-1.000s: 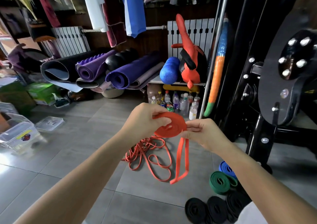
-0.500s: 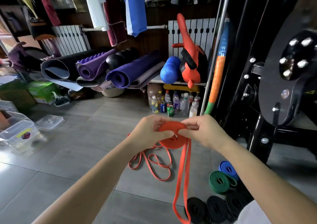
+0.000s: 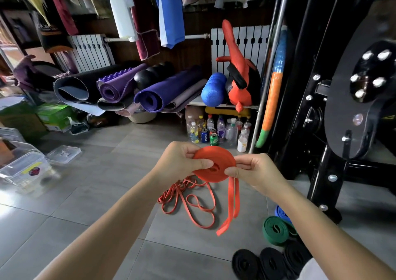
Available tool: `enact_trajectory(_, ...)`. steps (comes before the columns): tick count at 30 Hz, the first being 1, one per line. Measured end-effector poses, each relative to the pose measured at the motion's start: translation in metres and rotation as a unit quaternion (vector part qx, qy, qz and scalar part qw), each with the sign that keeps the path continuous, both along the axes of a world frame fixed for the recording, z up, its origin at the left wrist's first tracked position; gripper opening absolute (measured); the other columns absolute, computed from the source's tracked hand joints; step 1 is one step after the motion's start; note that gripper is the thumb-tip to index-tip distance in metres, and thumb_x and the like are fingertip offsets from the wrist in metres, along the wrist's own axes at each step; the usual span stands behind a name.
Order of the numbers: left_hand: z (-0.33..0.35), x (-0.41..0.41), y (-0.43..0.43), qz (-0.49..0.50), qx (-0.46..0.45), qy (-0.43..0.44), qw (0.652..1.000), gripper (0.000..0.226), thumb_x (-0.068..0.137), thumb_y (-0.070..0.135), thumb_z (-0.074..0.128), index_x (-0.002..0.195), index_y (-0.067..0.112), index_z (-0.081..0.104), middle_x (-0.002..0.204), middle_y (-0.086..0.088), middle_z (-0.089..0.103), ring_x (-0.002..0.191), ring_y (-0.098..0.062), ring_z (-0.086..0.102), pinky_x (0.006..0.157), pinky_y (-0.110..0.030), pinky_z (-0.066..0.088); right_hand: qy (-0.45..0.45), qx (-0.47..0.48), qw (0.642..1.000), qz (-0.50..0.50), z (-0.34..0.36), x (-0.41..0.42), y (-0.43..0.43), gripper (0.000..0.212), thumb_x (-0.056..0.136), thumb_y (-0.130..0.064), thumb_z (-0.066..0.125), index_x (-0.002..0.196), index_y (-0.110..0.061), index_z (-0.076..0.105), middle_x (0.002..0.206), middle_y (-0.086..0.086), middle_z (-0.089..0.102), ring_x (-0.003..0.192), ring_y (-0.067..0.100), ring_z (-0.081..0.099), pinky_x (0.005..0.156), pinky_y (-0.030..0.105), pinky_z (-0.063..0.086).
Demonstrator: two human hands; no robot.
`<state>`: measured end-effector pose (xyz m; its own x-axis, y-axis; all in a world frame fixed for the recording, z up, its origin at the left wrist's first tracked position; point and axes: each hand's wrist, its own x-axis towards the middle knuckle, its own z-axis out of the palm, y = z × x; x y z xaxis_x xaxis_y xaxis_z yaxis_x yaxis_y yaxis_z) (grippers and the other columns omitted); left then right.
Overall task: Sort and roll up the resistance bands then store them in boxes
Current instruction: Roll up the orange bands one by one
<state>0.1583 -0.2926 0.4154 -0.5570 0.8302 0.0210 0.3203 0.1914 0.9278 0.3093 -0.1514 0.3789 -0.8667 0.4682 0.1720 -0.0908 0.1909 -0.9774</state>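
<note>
1. Winding goes on in mid-air: the left hand (image 3: 182, 164) pinches the flat orange rubber band coil (image 3: 214, 164), thumb on its face and fingers curled behind. The right hand (image 3: 252, 170) pinches the coil's right edge, where the loose end leaves it.
2. The coil sits between the 2 hands, above the grey tiled floor (image 3: 96, 194) and touching nothing else.
3. The change is in the doubled orange tail (image 3: 232, 204). It ran down to the bottom of the view 0.5 s ago; now it is shorter, its tip hanging clear of the floor. The coil also looks slightly wider.
4. This suggests more band has gone onto the roll and only a few turns remain before this one is finished.
5. Under the hands, a tangle of thin orange bands (image 3: 188, 202) lies loose on the floor, not yet rolled.
6. Finished rolls lie toward the floor's right side beside the black machine frame (image 3: 317, 172): a green rolled band (image 3: 276, 230), a blue rolled band (image 3: 281, 212) just behind it, and black rolled bands (image 3: 246, 262) nearer the person.
7. The clear plastic boxes (image 3: 23, 168) stand at the floor's left edge, well apart from the rolls, so storing probably comes later.
</note>
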Motion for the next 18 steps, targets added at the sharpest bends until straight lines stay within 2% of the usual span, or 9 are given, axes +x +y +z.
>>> enact_trajectory(2,-0.002,0.001,0.0,0.011,0.032,-0.039,0.999,0.017,0.071,0.016,0.08,0.08,0.026,0.071,0.077,0.0,0.075,0.07,-0.014,0.072,0.055,-0.019,0.054,0.013,-0.013,1.0,-0.01,-0.003,-0.001,-0.001,0.024,0.065,-0.016,0.074,0.089,-0.022,0.072,0.081,-0.005,0.075,0.078,0.009,0.071,0.069,0.017,0.054)
enact_trajectory(6,-0.01,0.005,0.0,0.014,0.13,-0.194,0.972,0.03,0.063,0.021,0.077,0.091,0.012,0.07,0.088,-0.01,0.075,0.082,-0.024,0.072,0.062,-0.026,0.058,0.043,-0.05,0.997,-0.033,-0.008,-0.005,-0.002,0.025,0.07,-0.013,0.072,0.095,-0.015,0.072,0.083,-0.005,0.075,0.08,0.008,0.071,0.072,0.016,0.054)
enact_trajectory(9,-0.029,0.016,0.0,0.031,0.13,-0.283,0.95,0.034,0.067,0.021,0.073,0.098,0.008,0.067,0.096,-0.014,0.073,0.091,-0.028,0.07,0.076,-0.037,0.059,0.054,-0.056,0.996,-0.051,-0.009,-0.008,-0.002,0.023,0.077,0.0,0.069,0.092,-0.018,0.072,0.081,-0.005,0.075,0.078,0.009,0.071,0.069,0.016,0.054)
enact_trajectory(11,-0.037,0.021,-0.002,0.043,0.106,-0.295,0.949,0.024,0.075,0.014,0.071,0.097,0.008,0.064,0.097,-0.013,0.072,0.09,-0.026,0.07,0.076,-0.034,0.059,0.028,-0.007,0.999,-0.042,-0.01,-0.007,-0.001,0.027,0.077,0.001,0.071,0.088,-0.024,0.072,0.082,-0.005,0.075,0.079,0.012,0.072,0.072,0.021,0.057)
enact_trajectory(12,-0.038,0.02,-0.003,0.053,0.072,-0.225,0.97,0.02,0.079,0.011,0.072,0.096,0.011,0.063,0.097,-0.011,0.071,0.086,-0.021,0.07,0.074,-0.029,0.059,0.002,0.029,0.999,-0.039,-0.011,-0.006,0.0,0.027,0.077,-0.001,0.072,0.088,-0.026,0.072,0.083,-0.005,0.075,0.081,0.013,0.072,0.074,0.024,0.058)
enact_trajectory(13,-0.038,0.017,-0.003,0.064,0.019,-0.086,0.994,0.021,0.08,0.012,0.072,0.097,0.015,0.061,0.097,-0.005,0.069,0.083,-0.016,0.068,0.072,-0.025,0.057,-0.027,0.067,0.997,-0.038,-0.011,-0.005,0.001,0.025,0.077,-0.004,0.074,0.088,-0.027,0.072,0.084,-0.005,0.075,0.081,0.013,0.072,0.077,0.026,0.058)
enact_trajectory(14,-0.037,0.015,-0.003,0.066,-0.037,0.076,0.994,0.026,0.079,0.017,0.073,0.101,0.02,0.058,0.1,0.001,0.066,0.084,-0.012,0.065,0.073,-0.023,0.053,-0.059,0.105,0.992,-0.035,-0.012,-0.005,0.002,0.023,0.077,-0.007,0.075,0.089,-0.027,0.074,0.085,-0.005,0.075,0.081,0.012,0.072,0.078,0.027,0.058)
enact_trajectory(16,-0.032,0.018,-0.002,0.019,-0.097,0.294,0.951,0.043,0.078,0.029,0.071,0.117,0.028,0.054,0.11,0.009,0.061,0.096,-0.012,0.059,0.082,-0.027,0.047,-0.128,0.174,0.976,-0.029,-0.012,-0.006,0.001,0.016,0.077,-0.015,0.076,0.09,-0.025,0.075,0.082,-0.007,0.075,0.075,0.008,0.071,0.077,0.03,0.058)
enact_trajectory(18,-0.025,0.025,0.003,-0.037,-0.138,0.38,0.914,0.043,0.079,0.034,0.066,0.119,0.033,0.054,0.115,0.01,0.061,0.102,-0.016,0.058,0.084,-0.031,0.046,-0.166,0.259,0.951,-0.032,-0.009,-0.006,-0.002,0.012,0.076,-0.023,0.074,0.087,-0.028,0.075,0.074,-0.01,0.073,0.068,0.006,0.068,0.072,0.031,0.057)
